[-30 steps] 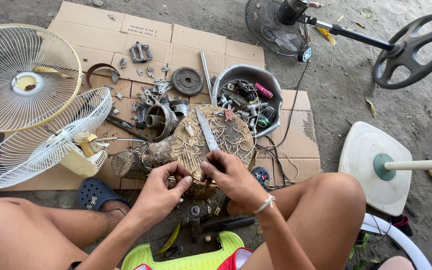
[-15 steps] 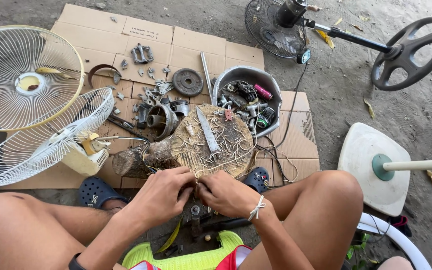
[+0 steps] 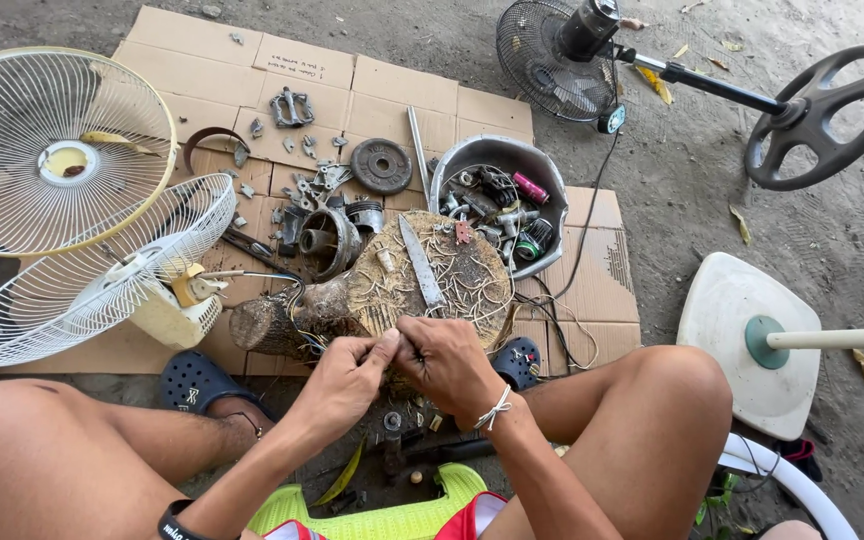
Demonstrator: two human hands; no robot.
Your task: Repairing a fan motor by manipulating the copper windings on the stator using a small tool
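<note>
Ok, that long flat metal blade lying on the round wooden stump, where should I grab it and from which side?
Probably by the near, lower end of the long flat metal blade, coming from the person's side. It lies flat on the round wooden stump, its narrower far end pointing away toward the grey bowl of parts.

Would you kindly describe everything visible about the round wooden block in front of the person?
The wooden block is a log section lying on the cardboard, its round cut face turned up toward the camera. The face looks worn, brown and littered with short pale wire scraps. A long knife lies flat across it, blade pointing away. The left hand and right hand meet at its near edge, pinching something too small to identify.
</note>
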